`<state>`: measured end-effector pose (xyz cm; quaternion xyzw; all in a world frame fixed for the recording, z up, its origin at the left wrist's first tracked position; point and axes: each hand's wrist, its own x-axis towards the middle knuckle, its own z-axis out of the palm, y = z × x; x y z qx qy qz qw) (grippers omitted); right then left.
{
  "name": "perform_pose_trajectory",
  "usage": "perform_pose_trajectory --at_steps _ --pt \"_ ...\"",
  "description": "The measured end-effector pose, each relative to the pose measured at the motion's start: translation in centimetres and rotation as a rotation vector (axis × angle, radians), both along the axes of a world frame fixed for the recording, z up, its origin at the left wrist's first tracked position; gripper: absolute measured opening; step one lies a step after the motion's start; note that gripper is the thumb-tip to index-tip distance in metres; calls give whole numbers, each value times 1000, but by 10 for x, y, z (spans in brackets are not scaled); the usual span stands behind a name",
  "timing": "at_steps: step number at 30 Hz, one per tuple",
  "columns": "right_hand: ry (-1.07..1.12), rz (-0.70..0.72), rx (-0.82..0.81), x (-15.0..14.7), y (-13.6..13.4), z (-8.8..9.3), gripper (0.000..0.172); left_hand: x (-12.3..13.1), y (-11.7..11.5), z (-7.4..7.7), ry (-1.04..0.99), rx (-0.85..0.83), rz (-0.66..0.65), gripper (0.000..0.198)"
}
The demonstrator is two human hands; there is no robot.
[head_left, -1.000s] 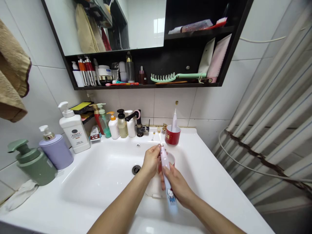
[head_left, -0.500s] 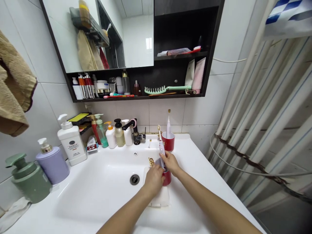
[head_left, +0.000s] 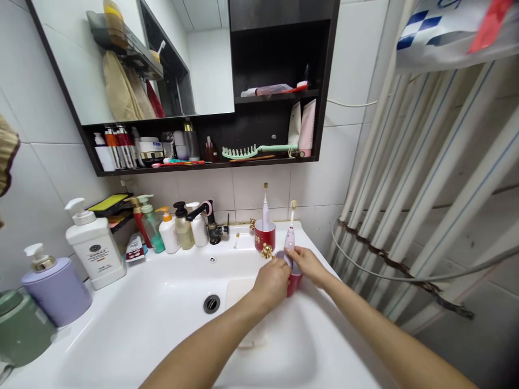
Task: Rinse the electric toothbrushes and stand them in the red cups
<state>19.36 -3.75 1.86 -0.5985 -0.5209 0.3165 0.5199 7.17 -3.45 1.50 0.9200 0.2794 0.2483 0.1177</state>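
Note:
My left hand (head_left: 272,282) is wrapped round a red cup (head_left: 294,283) standing on the right rim of the white sink (head_left: 162,313). A pink electric toothbrush (head_left: 290,237) stands upright in that cup, and my right hand (head_left: 307,262) grips its handle. Just behind is a second red cup (head_left: 265,235) holding a white electric toothbrush (head_left: 265,208).
A black tap (head_left: 208,219) and several pump bottles (head_left: 170,232) line the back of the sink. Larger dispensers (head_left: 95,251) stand at the left. A dark shelf (head_left: 203,162) with a green comb (head_left: 259,150) hangs above. A striped curtain (head_left: 438,178) is on the right.
The toothbrush went from lying in my right hand to standing in the red cup. Both hands and the cup moved farther back and right along the rim. The view swung right.

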Motion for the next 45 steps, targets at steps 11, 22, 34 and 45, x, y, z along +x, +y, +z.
perform_pose_trajectory --at_steps 11,22,34,45 --pt "-74 -109 -63 73 54 27 24 79 56 20 -109 -31 4 10" --pt "-159 -73 -112 96 80 18 26 92 98 12 -72 -23 -138 15" --pt "-257 -297 245 34 55 39 34 19 101 9 -194 -103 364 7" --pt "-199 32 37 -51 45 -29 28 -48 15 -40 -184 -129 342 6"
